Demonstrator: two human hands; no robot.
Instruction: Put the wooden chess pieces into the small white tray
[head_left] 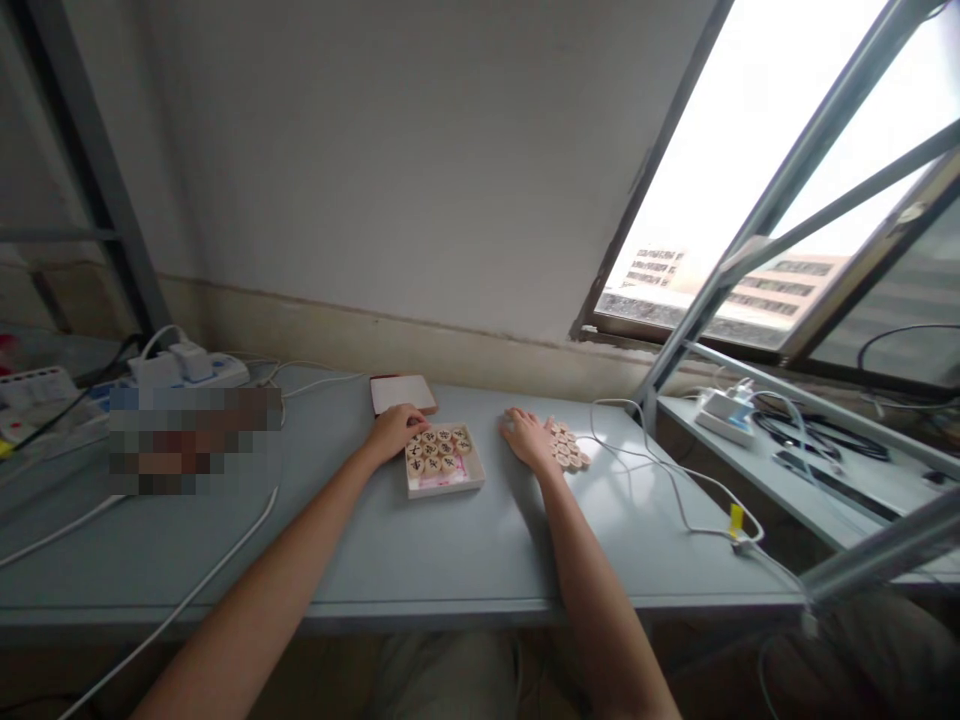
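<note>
An open white box (pixel 447 487) on the grey table holds several round wooden pieces (pixel 444 450) with dark characters, with pinkish paper showing at its lower right. My left hand (pixel 395 432) is at the box's upper left corner, fingers curled together by the edge; what they grip, if anything, is too small to tell. Flat on the table, right of the box, rests my right hand (pixel 527 436) with its fingers apart. Beside it, on its right, lies a cluster of loose round pieces (pixel 570 450), partly hidden by the hand. Behind the box is a lid (pixel 403 393).
White cables (pixel 679 495) loop over the table's right side, and another cable (pixel 240 545) crosses the left. A power strip (pixel 217 371) stands at the back left near a blurred-out patch. Metal frame bars (pixel 664 360) rise at the right, before a window.
</note>
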